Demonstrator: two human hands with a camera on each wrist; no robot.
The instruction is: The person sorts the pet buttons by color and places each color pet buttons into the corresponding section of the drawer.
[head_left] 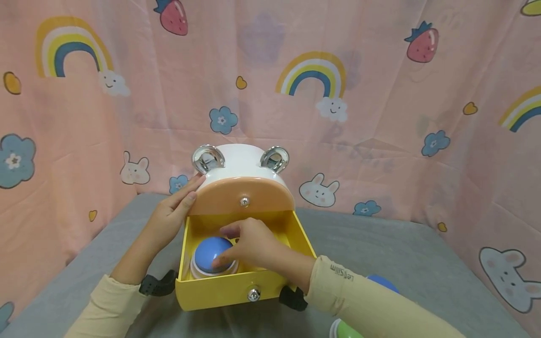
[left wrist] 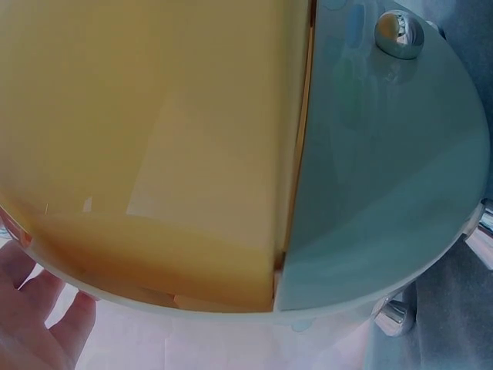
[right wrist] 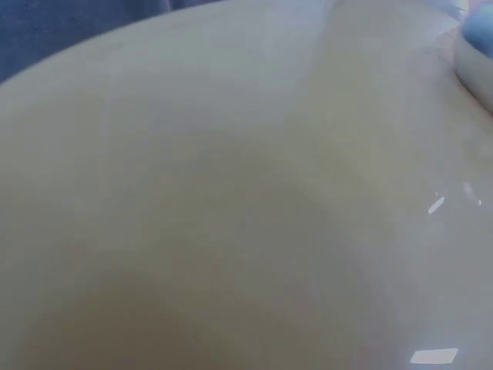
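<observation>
A small white cabinet [head_left: 242, 157] with silver ears stands with its yellow drawer [head_left: 220, 288] pulled out. Inside the drawer, at its left, sits a round thing with a blue dome [head_left: 208, 251] and a white rim. My right hand [head_left: 253, 244] reaches over the drawer; its thumb overlaps the dome's right side, and the other fingers extend behind it, apart from the dome. In the right wrist view only a bit of the blue dome [right wrist: 479, 32] shows. My left hand [head_left: 173, 213] rests against the cabinet's left side, its fingers [left wrist: 73, 324] at the rim.
Above the drawer is an orange front [head_left: 249, 190] with a silver knob [head_left: 244, 202]. Partly behind the right sleeve lie another blue thing [head_left: 383, 282] and a green thing [head_left: 348, 330] with a white rim, on the grey cloth [head_left: 380, 249]. A printed pink curtain [head_left: 372, 155] hangs behind.
</observation>
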